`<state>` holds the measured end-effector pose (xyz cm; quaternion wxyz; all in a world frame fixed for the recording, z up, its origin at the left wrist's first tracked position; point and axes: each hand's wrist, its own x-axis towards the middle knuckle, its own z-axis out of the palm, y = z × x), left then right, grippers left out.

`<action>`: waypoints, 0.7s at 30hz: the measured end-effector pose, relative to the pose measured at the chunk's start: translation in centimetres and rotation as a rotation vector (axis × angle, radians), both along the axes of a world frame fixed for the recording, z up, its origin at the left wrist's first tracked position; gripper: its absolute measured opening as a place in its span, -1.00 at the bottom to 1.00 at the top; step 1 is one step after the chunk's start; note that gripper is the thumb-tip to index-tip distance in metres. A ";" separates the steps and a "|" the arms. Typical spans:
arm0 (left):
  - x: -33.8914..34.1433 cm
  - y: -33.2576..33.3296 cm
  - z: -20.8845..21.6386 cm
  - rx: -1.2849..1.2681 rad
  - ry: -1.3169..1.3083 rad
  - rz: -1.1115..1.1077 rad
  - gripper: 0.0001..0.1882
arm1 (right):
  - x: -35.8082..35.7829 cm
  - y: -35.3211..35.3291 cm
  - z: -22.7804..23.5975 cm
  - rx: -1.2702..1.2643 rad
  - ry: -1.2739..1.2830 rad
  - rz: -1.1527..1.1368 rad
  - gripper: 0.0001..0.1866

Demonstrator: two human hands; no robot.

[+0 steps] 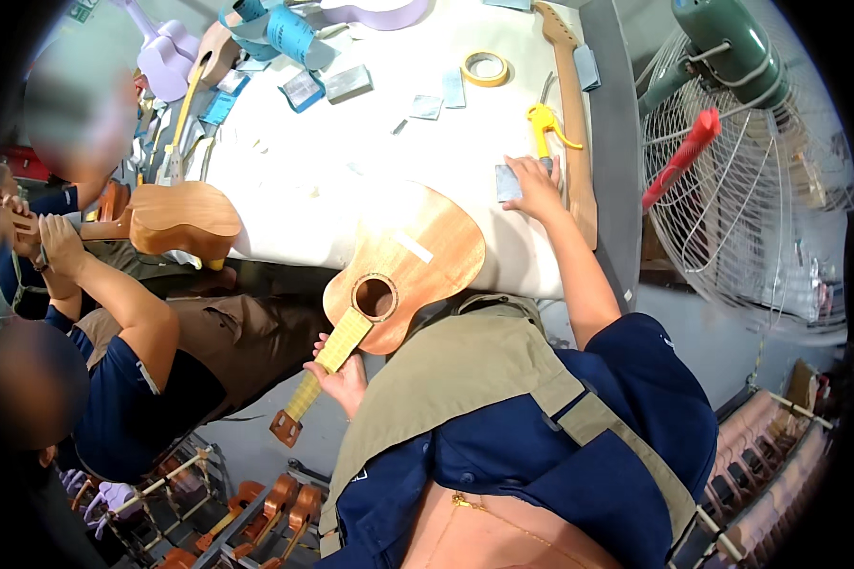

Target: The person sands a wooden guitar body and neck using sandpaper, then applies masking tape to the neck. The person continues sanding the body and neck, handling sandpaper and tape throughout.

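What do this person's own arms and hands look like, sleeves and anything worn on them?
The right arm wears a short navy-blue fabric sleeve with a small white marking. Its forearm is uncovered, with no watch or bracelet visible. The right grip is an ungloved hand, and so is the left grip; the left sleeve can't be clearly made out.

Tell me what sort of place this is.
Probably a workshop making small guitars or ukuleles: a bare wooden instrument in the left hand, what look like sandpaper pieces on the table, and racked instruments nearby.
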<state>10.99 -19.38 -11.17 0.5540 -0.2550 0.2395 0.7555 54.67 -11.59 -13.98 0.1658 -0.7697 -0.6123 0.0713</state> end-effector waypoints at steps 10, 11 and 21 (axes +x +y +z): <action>3.7 3.4 -0.5 -0.029 -0.016 -0.030 -0.62 | 1.6 11.6 4.2 0.380 -0.029 -0.047 -0.31; 4.3 4.0 -0.3 -0.053 -0.043 -0.035 -0.63 | 1.7 12.8 4.5 0.385 0.004 -0.050 -0.33; 8.4 4.7 -0.4 -0.222 0.072 -0.171 -0.51 | -4.6 10.1 5.7 -0.194 0.300 0.033 -0.43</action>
